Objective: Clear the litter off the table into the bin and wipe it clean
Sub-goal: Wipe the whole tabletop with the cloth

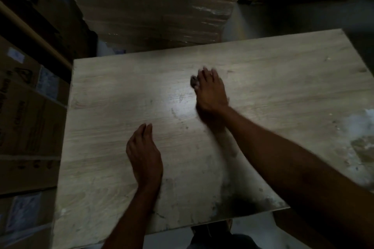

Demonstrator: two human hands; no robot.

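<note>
A pale wood-grain table point(105, 111) fills the middle of the view, with dusty smears and white residue along its right and near edges. My right hand point(211, 91) lies flat on the tabletop near the centre, fingers spread, pressing a small grey cloth point(193, 82) that shows at its left edge. The hand looks blurred. My left hand point(143, 153) rests flat on the table nearer to me, fingers straight and together, holding nothing. No bin is in view.
Stacked cardboard boxes point(28, 119) stand close along the table's left side. A plastic-wrapped pallet of boxes point(157, 6) rises behind the far edge. A white powdery patch point(358, 125) marks the table's right edge. Grey floor point(293, 18) lies beyond the far right corner.
</note>
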